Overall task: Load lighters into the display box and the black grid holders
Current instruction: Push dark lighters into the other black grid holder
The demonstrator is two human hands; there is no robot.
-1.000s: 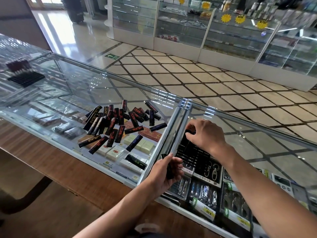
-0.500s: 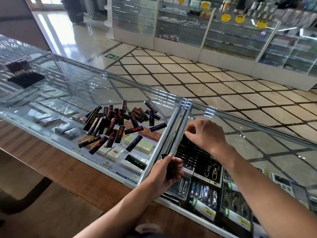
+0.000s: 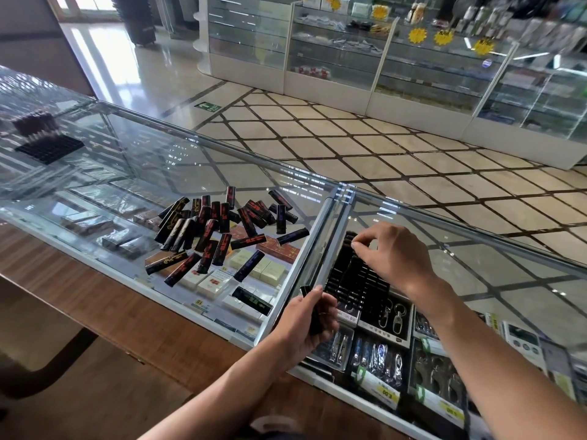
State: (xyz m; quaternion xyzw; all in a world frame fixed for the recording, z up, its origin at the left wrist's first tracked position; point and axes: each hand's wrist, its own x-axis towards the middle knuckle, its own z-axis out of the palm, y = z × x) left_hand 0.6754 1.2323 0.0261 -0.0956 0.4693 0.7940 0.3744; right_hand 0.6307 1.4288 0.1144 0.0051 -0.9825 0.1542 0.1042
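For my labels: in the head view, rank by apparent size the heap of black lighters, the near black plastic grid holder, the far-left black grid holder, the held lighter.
1. heap of black lighters
2. near black plastic grid holder, partly hidden
3. far-left black grid holder, shrunk by distance
4. black lighter in left hand

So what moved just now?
Hardly anything. The right hand, fingertips pinched, crept slightly left over the far end of the black grid holder; whether it holds a lighter is hidden. The left hand kept gripping its dark lighters, and the loose pile stayed put.
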